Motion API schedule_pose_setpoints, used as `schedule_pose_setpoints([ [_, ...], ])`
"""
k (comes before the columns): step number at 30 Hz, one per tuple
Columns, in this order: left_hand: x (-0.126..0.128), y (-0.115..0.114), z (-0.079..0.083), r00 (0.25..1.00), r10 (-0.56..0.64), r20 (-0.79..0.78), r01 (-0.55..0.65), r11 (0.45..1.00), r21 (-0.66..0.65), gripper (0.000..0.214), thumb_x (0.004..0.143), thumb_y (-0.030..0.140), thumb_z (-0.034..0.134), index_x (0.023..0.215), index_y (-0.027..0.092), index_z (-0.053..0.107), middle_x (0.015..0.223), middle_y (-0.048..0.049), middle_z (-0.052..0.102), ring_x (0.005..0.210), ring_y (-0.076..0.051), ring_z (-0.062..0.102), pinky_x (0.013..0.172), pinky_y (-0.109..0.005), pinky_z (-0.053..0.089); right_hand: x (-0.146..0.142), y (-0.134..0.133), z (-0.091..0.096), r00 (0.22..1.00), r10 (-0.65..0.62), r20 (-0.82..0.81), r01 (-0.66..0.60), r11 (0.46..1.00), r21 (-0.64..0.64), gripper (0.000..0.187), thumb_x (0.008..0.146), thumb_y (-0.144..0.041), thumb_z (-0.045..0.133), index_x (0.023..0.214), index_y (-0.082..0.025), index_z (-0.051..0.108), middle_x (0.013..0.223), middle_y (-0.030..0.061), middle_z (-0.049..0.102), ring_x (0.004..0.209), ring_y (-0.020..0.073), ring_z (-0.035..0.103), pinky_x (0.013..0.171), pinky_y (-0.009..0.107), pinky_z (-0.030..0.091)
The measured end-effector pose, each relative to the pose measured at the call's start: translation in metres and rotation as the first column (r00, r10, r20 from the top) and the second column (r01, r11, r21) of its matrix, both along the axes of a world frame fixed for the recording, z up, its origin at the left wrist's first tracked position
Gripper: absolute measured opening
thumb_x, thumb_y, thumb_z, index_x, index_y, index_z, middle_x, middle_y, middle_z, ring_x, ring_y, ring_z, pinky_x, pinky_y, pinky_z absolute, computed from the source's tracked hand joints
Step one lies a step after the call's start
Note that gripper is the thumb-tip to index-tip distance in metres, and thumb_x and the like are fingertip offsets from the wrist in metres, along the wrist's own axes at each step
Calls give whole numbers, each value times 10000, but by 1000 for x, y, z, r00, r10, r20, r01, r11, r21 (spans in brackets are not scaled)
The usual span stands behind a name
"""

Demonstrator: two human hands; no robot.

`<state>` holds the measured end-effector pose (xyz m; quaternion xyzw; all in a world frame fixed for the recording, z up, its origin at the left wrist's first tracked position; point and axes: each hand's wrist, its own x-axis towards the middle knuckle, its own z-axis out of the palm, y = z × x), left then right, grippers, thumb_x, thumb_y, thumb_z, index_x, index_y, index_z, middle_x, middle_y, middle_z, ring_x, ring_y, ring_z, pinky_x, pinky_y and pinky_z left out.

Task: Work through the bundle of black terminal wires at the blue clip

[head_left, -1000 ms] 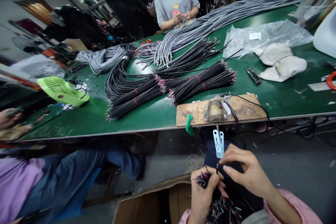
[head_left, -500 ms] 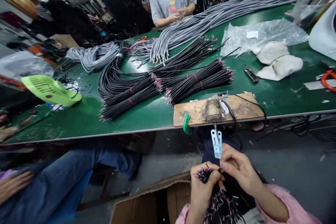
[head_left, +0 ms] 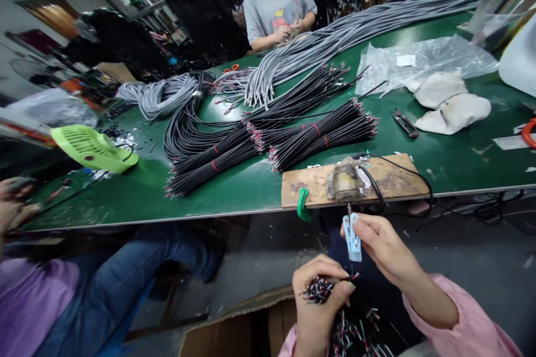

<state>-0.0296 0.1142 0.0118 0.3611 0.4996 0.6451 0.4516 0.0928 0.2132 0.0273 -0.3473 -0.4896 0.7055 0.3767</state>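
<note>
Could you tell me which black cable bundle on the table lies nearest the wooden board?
The rightmost red-tied bundle, just behind the wooden board; the other black bundles lie farther left or farther back.

This is a small cable assembly workshop: a long green table (head_left: pixel 146 195) carries many cable bundles (head_left: pixel 293 134) and gray coils (head_left: pixel 167 92), with several people working around it.

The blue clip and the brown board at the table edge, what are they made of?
The pale blue clip, touched by the right hand, looks like smooth moulded plastic, evenly coloured. The flat brown board looks like bare wood: matt, tan, darkly stained.
</note>
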Motion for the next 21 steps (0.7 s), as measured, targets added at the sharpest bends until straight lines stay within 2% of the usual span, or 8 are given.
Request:
schedule_pose_setpoints([
  [2, 2, 5, 1, 1000, 2, -6, -2, 1000, 1, 69, 672, 209, 825, 700, 230, 766, 649, 6, 652, 524, -94, 545, 487, -195, 396, -4, -2, -1, 992, 8, -125, -24, 991, -129, 476, 780, -597, 664, 657, -139, 623, 613, 7, 525, 565, 123, 439, 523, 238, 368],
  [4, 4, 9, 2, 1000, 8, -3, -8, 1000, -19, 63, 672, 214, 825, 695, 218, 767, 635, 2, 645, 498, -92, 532, 469, -198, 386, -6, -3, -2, 978, 6, -209, -49, 978, -202, 450, 763, -565, 702, 654, -134, 631, 599, 1, 517, 546, 112, 431, 509, 228, 376],
  [8, 10, 12, 3, 999, 32, 40, -29, 997, -67, 76, 672, 248, 826, 677, 204, 764, 595, 9, 621, 431, -78, 493, 437, -204, 369, -6, -4, -5, 957, -6, -289, -72, 963, -259, 433, 758, -558, 717, 703, -131, 675, 651, 32, 581, 582, 133, 506, 543, 244, 439],
  [11, 11, 11, 3, 999, 43, 19, -41, 996, -73, 85, 674, 268, 821, 671, 204, 764, 577, 7, 614, 459, -94, 509, 468, -215, 386, -2, -6, -16, 952, -39, -305, -55, 954, -295, 486, 797, -623, 636, 728, -145, 689, 669, 57, 620, 630, 168, 560, 589, 282, 473],
  [14, 10, 9, 2, 999, 44, -13, -44, 995, -85, 88, 672, 270, 817, 666, 199, 766, 581, -4, 624, 469, -105, 512, 477, -227, 387, 7, -9, -34, 960, -48, -276, -33, 960, -279, 514, 857, -625, 554, 766, -142, 704, 695, 75, 639, 664, 181, 567, 620, 302, 472],
  [17, 6, 5, -1, 999, 29, -36, -32, 996, -81, 72, 665, 244, 823, 668, 200, 766, 598, -9, 642, 494, -105, 525, 492, -221, 391, 20, -13, -49, 985, -42, -168, 9, 981, -193, 389, 885, -514, 594, 870, -144, 715, 748, 67, 657, 695, 169, 564, 637, 282, 460],
  [19, 4, 2, -6, 999, -37, -26, 35, 996, -84, 101, 695, 252, 809, 650, 178, 755, 584, -11, 633, 467, -90, 510, 472, -210, 380, 29, -16, -55, 999, -32, -36, 28, 994, -110, 290, 864, -436, 657, 906, -155, 712, 787, 57, 671, 731, 168, 581, 674, 273, 468],
  [21, 4, -2, -12, 991, -128, 50, 133, 984, -119, 190, 751, 295, 773, 638, 149, 727, 569, -10, 614, 420, -72, 486, 431, -199, 357, 35, -19, -54, 997, -18, 78, 21, 999, -48, 247, 827, -400, 703, 870, -157, 711, 790, 50, 673, 748, 176, 601, 696, 273, 483],
])
